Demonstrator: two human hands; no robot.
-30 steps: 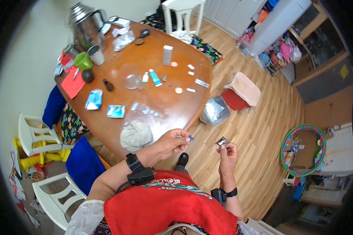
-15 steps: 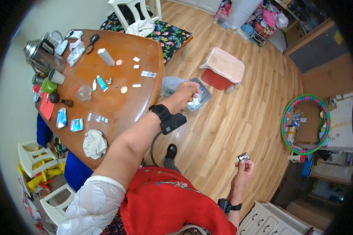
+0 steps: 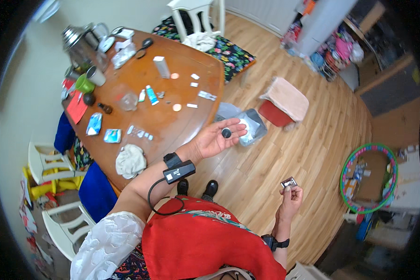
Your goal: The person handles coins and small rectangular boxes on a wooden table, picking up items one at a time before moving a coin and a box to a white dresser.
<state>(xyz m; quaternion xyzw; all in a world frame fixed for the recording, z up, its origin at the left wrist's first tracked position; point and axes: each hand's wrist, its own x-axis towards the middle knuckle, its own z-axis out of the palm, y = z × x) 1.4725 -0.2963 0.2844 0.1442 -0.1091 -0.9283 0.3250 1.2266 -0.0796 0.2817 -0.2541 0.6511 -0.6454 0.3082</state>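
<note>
Left hand (image 3: 217,139) has turned palm upward, fingers spread under a small black disc (image 3: 226,133), partly hiding the grey bin (image 3: 257,129); right hand (image 3: 291,198) pinches a flat dark packet (image 3: 289,182).

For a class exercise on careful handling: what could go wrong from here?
The small dark round object rests on the open left hand and might roll off, perhaps into the grey bin. The right hand pinches the small dark square near one edge, so it could slip to the wooden floor.
</note>
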